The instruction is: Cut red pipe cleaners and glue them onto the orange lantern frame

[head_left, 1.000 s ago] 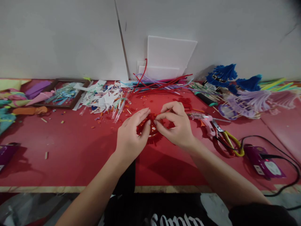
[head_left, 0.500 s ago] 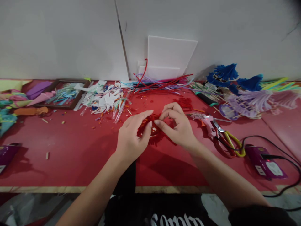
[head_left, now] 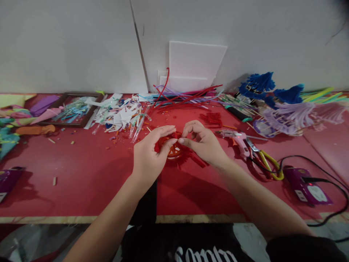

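A round red fuzzy piece with an orange ring and spokes (head_left: 174,151) is held just above the red table, in the middle of the view. My left hand (head_left: 153,153) pinches its left and upper edge between thumb and fingers. From the right, my right hand (head_left: 202,142) has its thumb and index finger closed on the red fuzzy material at the upper right edge. The two thumb tips nearly meet. A red fringed strip (head_left: 198,159) sticks out below my right hand. The fingers hide part of the piece.
Right of my hands lie a pink glue gun (head_left: 241,144), yellow-handled scissors (head_left: 268,163) and a purple power box (head_left: 309,186) with a black cord. Behind are red stems (head_left: 188,96), white scraps (head_left: 121,114), a brown frame (head_left: 84,122) and blue fringed pieces (head_left: 257,85).
My left hand has shifted slightly left and my right hand has turned a little. More of the orange ring and the red strip at lower right now shows.
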Demonstrator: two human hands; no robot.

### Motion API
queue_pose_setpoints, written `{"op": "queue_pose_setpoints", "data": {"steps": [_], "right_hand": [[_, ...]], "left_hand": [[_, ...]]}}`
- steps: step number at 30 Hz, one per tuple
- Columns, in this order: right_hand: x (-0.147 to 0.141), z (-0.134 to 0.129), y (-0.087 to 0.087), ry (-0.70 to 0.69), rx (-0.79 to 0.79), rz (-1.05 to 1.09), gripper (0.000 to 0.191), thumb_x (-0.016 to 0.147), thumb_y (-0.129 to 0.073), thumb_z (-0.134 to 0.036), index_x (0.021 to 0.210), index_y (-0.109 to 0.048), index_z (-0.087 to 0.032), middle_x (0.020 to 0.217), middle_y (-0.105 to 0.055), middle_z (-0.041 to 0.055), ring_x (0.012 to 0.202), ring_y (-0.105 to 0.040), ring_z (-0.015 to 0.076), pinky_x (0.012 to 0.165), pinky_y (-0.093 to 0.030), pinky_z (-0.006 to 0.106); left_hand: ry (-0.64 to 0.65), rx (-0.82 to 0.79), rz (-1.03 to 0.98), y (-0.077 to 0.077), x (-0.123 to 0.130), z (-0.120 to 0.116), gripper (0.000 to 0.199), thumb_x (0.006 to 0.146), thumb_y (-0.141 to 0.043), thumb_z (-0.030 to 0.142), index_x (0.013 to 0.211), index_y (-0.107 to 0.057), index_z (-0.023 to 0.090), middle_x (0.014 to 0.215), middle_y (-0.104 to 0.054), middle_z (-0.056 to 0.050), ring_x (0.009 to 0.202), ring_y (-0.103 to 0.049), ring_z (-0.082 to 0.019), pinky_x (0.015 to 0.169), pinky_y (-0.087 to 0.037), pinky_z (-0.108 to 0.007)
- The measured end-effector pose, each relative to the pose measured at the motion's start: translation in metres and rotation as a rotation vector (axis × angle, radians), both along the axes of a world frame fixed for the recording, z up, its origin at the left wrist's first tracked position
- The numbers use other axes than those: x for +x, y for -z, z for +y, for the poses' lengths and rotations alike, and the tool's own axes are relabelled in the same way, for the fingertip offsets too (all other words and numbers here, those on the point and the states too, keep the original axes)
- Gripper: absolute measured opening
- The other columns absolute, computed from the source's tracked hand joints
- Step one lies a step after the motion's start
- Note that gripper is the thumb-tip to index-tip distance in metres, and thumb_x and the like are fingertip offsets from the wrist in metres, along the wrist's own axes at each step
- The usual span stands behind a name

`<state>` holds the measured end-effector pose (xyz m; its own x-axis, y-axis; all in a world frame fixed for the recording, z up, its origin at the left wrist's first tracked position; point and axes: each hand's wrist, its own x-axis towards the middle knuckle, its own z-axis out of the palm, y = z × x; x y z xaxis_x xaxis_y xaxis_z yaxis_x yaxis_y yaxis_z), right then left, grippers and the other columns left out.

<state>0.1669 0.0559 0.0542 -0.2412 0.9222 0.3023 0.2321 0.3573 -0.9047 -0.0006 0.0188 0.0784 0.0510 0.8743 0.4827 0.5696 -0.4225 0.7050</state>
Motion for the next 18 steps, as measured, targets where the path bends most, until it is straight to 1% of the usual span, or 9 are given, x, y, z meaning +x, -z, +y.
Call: {"op": "queue_pose_setpoints", "data": {"steps": [3,9,12,18], "right_hand": [[-0.0021,-0.0003,0.0032,0.008,0.028,0.002,0.009,0.076,-0.068,-0.023,0.074,-0.059,-0.022,0.086,-0.052,0.0011,0.085,-0.052,0.0165,0.078,-0.041,0.034],[-0.0014,-0.0021,0.0076,0.039,0.132,0.034,0.008,0.08,-0.065,-0.024,0.078,-0.057,-0.022,0.086,-0.052,0.0011,0.086,-0.052,0.0165,0.08,-0.042,0.034],[-0.0003,-0.004,0.0072,0.023,0.125,0.022,0.011,0.077,-0.068,-0.024,0.08,-0.057,-0.023,0.089,-0.052,0.0011,0.087,-0.052,0.0168,0.081,-0.042,0.034],[-0.0023,-0.0051,0.0052,0.012,0.122,0.004,0.01,0.078,-0.067,-0.022,0.074,-0.058,-0.022,0.087,-0.051,0.0012,0.089,-0.053,0.017,0.085,-0.041,0.036]], "left_hand": [[-0.012,0.0,0.012,-0.001,-0.0001,-0.0009,0.022,0.083,-0.062,0.018,0.105,-0.063,0.021,0.102,-0.073,-0.003,0.098,-0.069,-0.017,0.089,-0.056,-0.028],[-0.022,0.028,0.033,-0.0009,0.0016,-0.0017,0.021,0.083,-0.062,0.018,0.104,-0.063,0.021,0.103,-0.073,-0.003,0.094,-0.07,-0.017,0.09,-0.055,-0.031],[-0.026,0.036,0.039,-0.0012,0.0022,-0.0012,0.022,0.082,-0.062,0.017,0.104,-0.062,0.021,0.102,-0.073,-0.003,0.094,-0.07,-0.017,0.09,-0.055,-0.03],[-0.021,0.01,0.02,-0.0018,0.0022,-0.0012,0.021,0.083,-0.062,0.018,0.104,-0.062,0.021,0.101,-0.073,-0.003,0.096,-0.069,-0.017,0.089,-0.056,-0.029]]}}
